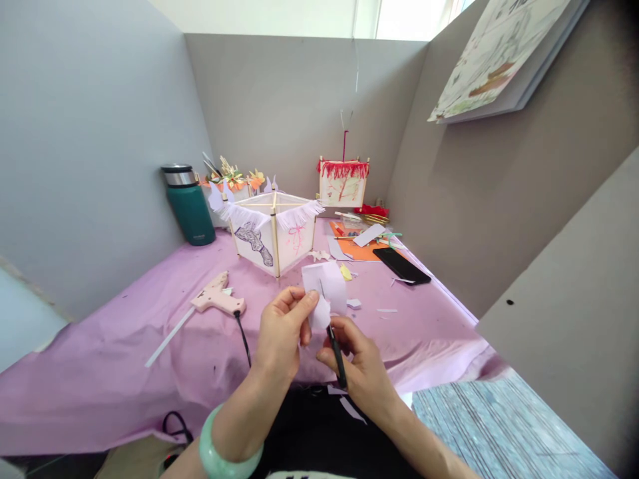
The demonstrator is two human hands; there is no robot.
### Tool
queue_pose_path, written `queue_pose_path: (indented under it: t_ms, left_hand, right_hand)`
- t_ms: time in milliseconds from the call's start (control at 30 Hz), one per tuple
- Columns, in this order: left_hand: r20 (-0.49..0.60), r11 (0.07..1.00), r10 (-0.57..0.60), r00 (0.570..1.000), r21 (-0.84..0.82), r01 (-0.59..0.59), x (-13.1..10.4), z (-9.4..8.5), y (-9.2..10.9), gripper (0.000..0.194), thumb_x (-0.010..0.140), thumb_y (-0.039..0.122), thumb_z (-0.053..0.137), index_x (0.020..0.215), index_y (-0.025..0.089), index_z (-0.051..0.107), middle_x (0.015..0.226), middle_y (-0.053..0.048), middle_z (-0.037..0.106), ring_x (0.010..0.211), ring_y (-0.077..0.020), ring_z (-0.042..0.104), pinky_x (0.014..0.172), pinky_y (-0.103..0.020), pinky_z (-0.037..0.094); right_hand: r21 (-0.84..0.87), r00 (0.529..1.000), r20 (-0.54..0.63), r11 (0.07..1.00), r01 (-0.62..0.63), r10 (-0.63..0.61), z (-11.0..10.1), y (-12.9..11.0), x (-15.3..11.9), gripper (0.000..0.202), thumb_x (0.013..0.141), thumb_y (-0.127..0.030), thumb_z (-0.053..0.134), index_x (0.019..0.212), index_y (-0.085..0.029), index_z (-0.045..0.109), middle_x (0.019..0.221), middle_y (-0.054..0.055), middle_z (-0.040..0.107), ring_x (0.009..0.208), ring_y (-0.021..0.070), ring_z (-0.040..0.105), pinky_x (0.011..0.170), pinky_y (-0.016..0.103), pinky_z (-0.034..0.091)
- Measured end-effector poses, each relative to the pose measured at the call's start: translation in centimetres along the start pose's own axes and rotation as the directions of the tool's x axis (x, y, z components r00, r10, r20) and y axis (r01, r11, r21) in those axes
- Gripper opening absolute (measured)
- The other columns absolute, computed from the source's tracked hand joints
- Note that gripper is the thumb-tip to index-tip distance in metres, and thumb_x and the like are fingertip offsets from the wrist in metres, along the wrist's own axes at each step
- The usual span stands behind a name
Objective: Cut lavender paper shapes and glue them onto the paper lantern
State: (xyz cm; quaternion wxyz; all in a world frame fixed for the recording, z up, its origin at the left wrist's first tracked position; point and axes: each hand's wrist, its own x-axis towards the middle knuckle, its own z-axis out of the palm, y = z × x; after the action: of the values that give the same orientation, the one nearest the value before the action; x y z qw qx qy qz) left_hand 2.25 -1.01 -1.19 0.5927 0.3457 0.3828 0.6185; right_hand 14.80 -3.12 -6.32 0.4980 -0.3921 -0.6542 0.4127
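Observation:
My left hand (283,332) pinches a piece of pale lilac paper (327,287) between thumb and fingers, held up above the table's near edge. My right hand (360,364) grips black-handled scissors (337,356), whose blades reach up into the paper's lower edge. A green bangle (219,454) sits on my left wrist. Just beyond the paper stands a white paper lantern (272,233) with a wooden frame, fringe and drawings.
A pink glue gun (218,299) with its black cord lies left on the lilac tablecloth (124,346). A green flask (190,206) stands back left, a red-fringed lantern (343,181) at the back, a black phone (402,265) and orange sheet (362,251) right. Grey partition walls enclose the desk.

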Motion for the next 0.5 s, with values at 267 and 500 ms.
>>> queue_pose_path:
  t_ms: [267,500]
  left_hand:
    - [-0.043,1.0,0.003,0.999,-0.008,-0.004,-0.06,0.14,-0.03,0.027,0.062,0.03,0.076,0.068,0.014,0.055,0.046,0.008,0.041,0.037,-0.0011,0.03,0.038,-0.016,0.019]
    - [-0.031,0.999,0.047,0.998,0.019,-0.046,0.01,0.07,-0.33,0.022,0.064,0.03,0.074,0.069,0.013,0.059,0.057,0.002,0.054,0.051,-0.0064,0.047,0.048,-0.019,0.033]
  right_hand:
    - [0.026,1.0,-0.016,1.0,0.008,-0.007,0.21,0.02,-0.1,0.029,0.078,-0.035,0.064,0.101,-0.02,0.055,0.076,-0.002,0.051,0.067,0.0122,0.044,0.064,0.025,0.037]
    - [0.135,0.998,0.037,0.989,-0.056,0.051,0.0,-0.36,-0.12,0.032,0.078,-0.039,0.065,0.1,-0.019,0.054,0.073,-0.002,0.05,0.065,0.0119,0.044,0.061,0.025,0.036]
